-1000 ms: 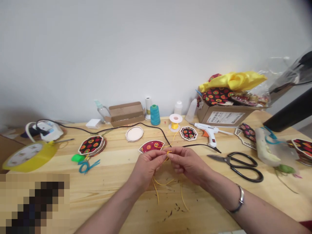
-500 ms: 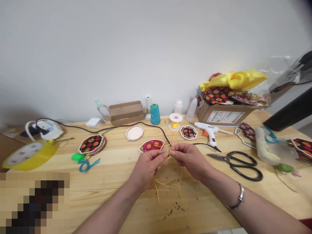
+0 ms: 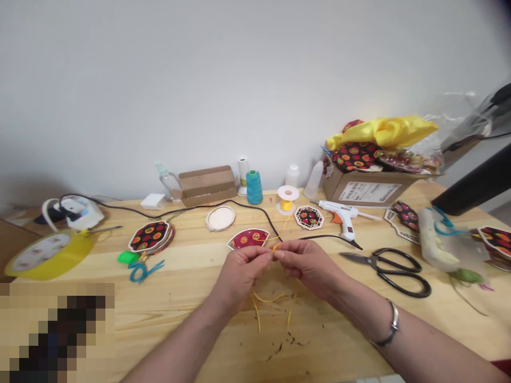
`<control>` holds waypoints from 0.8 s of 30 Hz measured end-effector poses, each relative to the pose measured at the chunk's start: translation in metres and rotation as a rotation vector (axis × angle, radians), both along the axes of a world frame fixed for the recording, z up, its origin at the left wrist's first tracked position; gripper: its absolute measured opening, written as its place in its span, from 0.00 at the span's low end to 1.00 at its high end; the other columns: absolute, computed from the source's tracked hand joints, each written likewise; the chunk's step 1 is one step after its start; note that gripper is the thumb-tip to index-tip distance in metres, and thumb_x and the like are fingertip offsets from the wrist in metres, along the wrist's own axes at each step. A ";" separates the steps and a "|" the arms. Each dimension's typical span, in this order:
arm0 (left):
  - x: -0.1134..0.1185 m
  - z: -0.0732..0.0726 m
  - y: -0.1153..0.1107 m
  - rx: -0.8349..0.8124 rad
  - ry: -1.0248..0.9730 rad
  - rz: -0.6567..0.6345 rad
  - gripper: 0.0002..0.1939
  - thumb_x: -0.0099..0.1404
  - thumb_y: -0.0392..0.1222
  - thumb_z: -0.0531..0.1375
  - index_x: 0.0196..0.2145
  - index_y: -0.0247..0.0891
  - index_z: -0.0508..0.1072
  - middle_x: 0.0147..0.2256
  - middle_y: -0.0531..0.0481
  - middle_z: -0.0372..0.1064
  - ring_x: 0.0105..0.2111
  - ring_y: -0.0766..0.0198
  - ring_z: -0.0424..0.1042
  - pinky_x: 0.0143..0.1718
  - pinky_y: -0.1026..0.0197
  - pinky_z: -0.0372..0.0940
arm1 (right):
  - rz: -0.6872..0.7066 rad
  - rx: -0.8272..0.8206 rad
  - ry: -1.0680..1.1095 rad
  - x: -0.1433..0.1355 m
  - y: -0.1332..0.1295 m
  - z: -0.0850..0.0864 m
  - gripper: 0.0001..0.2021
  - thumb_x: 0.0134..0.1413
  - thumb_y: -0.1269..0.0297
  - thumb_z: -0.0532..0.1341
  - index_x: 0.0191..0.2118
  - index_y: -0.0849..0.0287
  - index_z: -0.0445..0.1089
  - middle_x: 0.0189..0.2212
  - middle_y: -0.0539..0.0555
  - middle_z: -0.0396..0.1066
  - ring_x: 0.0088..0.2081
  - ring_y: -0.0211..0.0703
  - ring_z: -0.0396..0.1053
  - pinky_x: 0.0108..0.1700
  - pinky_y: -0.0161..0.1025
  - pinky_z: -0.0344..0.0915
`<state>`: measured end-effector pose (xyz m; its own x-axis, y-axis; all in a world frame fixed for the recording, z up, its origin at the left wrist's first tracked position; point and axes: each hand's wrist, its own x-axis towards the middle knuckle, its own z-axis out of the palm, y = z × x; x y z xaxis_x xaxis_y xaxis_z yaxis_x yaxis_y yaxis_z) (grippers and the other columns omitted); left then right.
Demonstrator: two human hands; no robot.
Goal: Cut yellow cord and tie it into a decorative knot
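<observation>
Far left of the fingers, a wide roll of yellow tape (image 3: 75,252) sits on the wooden table (image 3: 171,298). Closer in there's a stack of patterned pieces (image 3: 149,237), a coil of blue cord (image 3: 138,273) just in front of it. Nearer again, beyond the left fingers and off to their left, lies a pale oval piece (image 3: 221,218). And here's the left hand (image 3: 242,274) — thumb and forefinger pinching the yellow cord (image 3: 275,248), which is right there at the fingertips, loose ends trailing below. Just past those fingers, a crimson fan-shaped piece (image 3: 246,239); well behind it, a teal cone of thread (image 3: 254,188). Straight beyond the fingertips stands a white spool (image 3: 286,203) wound with yellow. Now the right hand (image 3: 311,264), thumb and forefinger nipping the same cord, tips close against the left's — what's between them is too small to read. Beyond it, an octagonal piece (image 3: 308,217), then a glue gun (image 3: 342,210). Right of these fingers lie black-handled scissors (image 3: 374,260), a cardboard box (image 3: 375,191) well behind, and farther right a translucent container (image 3: 425,234)
</observation>
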<state>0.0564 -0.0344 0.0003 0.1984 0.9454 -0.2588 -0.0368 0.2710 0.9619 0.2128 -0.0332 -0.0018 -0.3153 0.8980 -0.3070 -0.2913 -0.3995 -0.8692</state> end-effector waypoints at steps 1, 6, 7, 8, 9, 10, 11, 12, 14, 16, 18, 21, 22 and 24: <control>0.000 0.000 0.000 -0.001 0.006 -0.010 0.12 0.51 0.46 0.63 0.28 0.33 0.76 0.13 0.60 0.50 0.16 0.76 0.46 0.17 0.68 0.41 | -0.020 0.002 -0.003 -0.001 0.000 0.000 0.12 0.36 0.60 0.69 0.28 0.62 0.74 0.19 0.47 0.63 0.20 0.28 0.49 0.23 0.33 0.43; 0.002 0.004 -0.001 0.012 0.045 -0.040 0.11 0.52 0.46 0.63 0.25 0.33 0.75 0.14 0.61 0.50 0.16 0.76 0.45 0.18 0.68 0.41 | -0.079 0.024 -0.026 -0.002 -0.001 0.000 0.10 0.36 0.61 0.69 0.24 0.62 0.72 0.18 0.46 0.63 0.20 0.28 0.50 0.23 0.33 0.45; 0.002 0.004 -0.001 0.009 0.048 -0.044 0.11 0.52 0.46 0.63 0.25 0.34 0.74 0.14 0.61 0.50 0.16 0.76 0.44 0.18 0.68 0.41 | -0.080 0.028 -0.029 -0.002 -0.001 0.000 0.10 0.36 0.61 0.69 0.23 0.62 0.71 0.18 0.46 0.62 0.19 0.28 0.50 0.23 0.33 0.45; 0.002 0.004 -0.001 0.004 0.049 -0.050 0.11 0.52 0.46 0.63 0.25 0.34 0.74 0.14 0.61 0.49 0.16 0.76 0.44 0.18 0.68 0.41 | -0.081 0.033 -0.032 -0.001 -0.001 0.000 0.10 0.36 0.61 0.69 0.23 0.62 0.71 0.18 0.46 0.62 0.19 0.28 0.50 0.23 0.32 0.45; 0.002 0.004 -0.001 0.000 0.045 -0.056 0.11 0.52 0.46 0.63 0.25 0.34 0.74 0.14 0.61 0.49 0.16 0.76 0.44 0.18 0.69 0.41 | -0.082 0.039 -0.035 -0.001 -0.001 -0.001 0.10 0.36 0.61 0.69 0.23 0.62 0.71 0.18 0.46 0.62 0.19 0.28 0.51 0.23 0.32 0.45; 0.002 0.004 -0.001 -0.001 0.037 -0.061 0.11 0.52 0.46 0.63 0.25 0.34 0.74 0.14 0.61 0.50 0.16 0.76 0.45 0.18 0.69 0.41 | -0.083 0.046 -0.041 0.000 -0.001 -0.001 0.10 0.36 0.62 0.69 0.23 0.62 0.70 0.18 0.46 0.62 0.19 0.28 0.51 0.23 0.32 0.45; 0.001 0.003 -0.001 0.003 0.026 -0.063 0.11 0.52 0.46 0.63 0.26 0.34 0.74 0.14 0.61 0.51 0.16 0.76 0.46 0.18 0.69 0.42 | -0.084 0.054 -0.049 0.000 0.000 0.000 0.10 0.36 0.62 0.68 0.23 0.62 0.70 0.18 0.46 0.62 0.19 0.28 0.50 0.23 0.32 0.45; 0.001 0.003 -0.001 0.009 0.017 -0.066 0.11 0.52 0.46 0.63 0.26 0.34 0.74 0.14 0.60 0.53 0.16 0.76 0.47 0.18 0.69 0.42 | -0.085 0.063 -0.060 0.001 0.000 0.000 0.10 0.36 0.62 0.68 0.22 0.62 0.70 0.17 0.46 0.61 0.19 0.28 0.50 0.22 0.32 0.44; 0.000 0.002 0.000 0.013 0.005 -0.066 0.11 0.53 0.46 0.62 0.27 0.34 0.74 0.16 0.58 0.58 0.16 0.76 0.49 0.18 0.69 0.43 | -0.089 0.083 -0.090 0.002 0.001 0.002 0.10 0.37 0.61 0.68 0.22 0.62 0.69 0.16 0.45 0.60 0.18 0.28 0.49 0.22 0.33 0.43; -0.001 0.002 0.001 0.000 0.019 -0.072 0.11 0.53 0.47 0.62 0.28 0.34 0.74 0.18 0.57 0.61 0.16 0.76 0.48 0.17 0.69 0.42 | -0.092 0.113 -0.134 0.003 0.002 0.005 0.10 0.38 0.61 0.67 0.21 0.62 0.68 0.15 0.44 0.58 0.18 0.28 0.48 0.22 0.33 0.43; -0.001 0.003 0.001 -0.007 0.071 -0.059 0.12 0.53 0.47 0.62 0.29 0.34 0.74 0.16 0.58 0.59 0.15 0.76 0.47 0.17 0.69 0.42 | -0.099 0.151 -0.177 0.004 0.003 0.006 0.10 0.38 0.61 0.66 0.21 0.62 0.68 0.16 0.44 0.59 0.19 0.28 0.48 0.22 0.33 0.43; -0.001 0.005 0.001 0.011 0.149 -0.019 0.12 0.52 0.46 0.63 0.30 0.34 0.75 0.15 0.58 0.57 0.16 0.75 0.51 0.18 0.70 0.46 | -0.119 0.182 -0.218 0.004 0.005 0.007 0.09 0.38 0.61 0.66 0.21 0.61 0.68 0.16 0.44 0.59 0.19 0.28 0.48 0.22 0.33 0.44; 0.000 0.006 0.001 0.012 0.152 -0.008 0.12 0.51 0.46 0.63 0.31 0.35 0.75 0.15 0.58 0.59 0.17 0.74 0.53 0.19 0.70 0.48 | -0.128 0.186 -0.229 0.004 0.005 0.007 0.10 0.38 0.61 0.66 0.21 0.61 0.68 0.16 0.44 0.59 0.19 0.29 0.48 0.22 0.33 0.44; 0.000 0.008 0.000 0.007 0.130 0.009 0.13 0.51 0.45 0.63 0.34 0.36 0.74 0.17 0.57 0.61 0.17 0.73 0.55 0.20 0.69 0.51 | -0.143 0.197 -0.261 0.005 0.007 0.006 0.10 0.38 0.60 0.66 0.21 0.61 0.67 0.17 0.44 0.60 0.18 0.29 0.48 0.22 0.33 0.45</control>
<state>0.0564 -0.0340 0.0082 0.1548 0.9488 -0.2753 0.0859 0.2647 0.9605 0.2180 -0.0267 0.0041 -0.1160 0.9774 -0.1769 -0.0896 -0.1876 -0.9781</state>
